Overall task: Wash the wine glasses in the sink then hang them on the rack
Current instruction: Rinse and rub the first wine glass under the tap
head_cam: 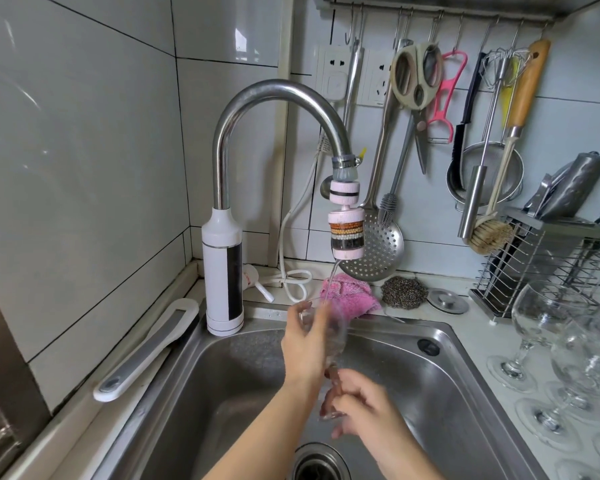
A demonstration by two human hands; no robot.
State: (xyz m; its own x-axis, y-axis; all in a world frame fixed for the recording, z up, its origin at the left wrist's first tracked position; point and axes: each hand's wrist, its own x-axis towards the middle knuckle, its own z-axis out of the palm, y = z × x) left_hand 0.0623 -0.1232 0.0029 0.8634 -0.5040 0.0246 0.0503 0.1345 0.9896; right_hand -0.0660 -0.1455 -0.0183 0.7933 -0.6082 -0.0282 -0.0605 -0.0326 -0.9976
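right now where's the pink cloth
In the head view, the pink cloth lies behind the sink, just left of the steel scourer, below the tap filter.

The countertop [480,332] is carrying a stainless sink [222,393] set into it. Behind the sink, a pink cloth [347,299], a steel scourer [404,292] and a round metal plug [447,300] are lying side by side. At right, a wire rack [541,268] and several upright wine glasses [548,327] are standing. At left, a white-handled tool [146,348] is resting.

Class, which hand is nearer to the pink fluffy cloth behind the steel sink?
Left. The left hand grips the clear wine glass by its bowl, just in front of the pink fluffy cloth; the right hand holds the stem, lower and farther away.
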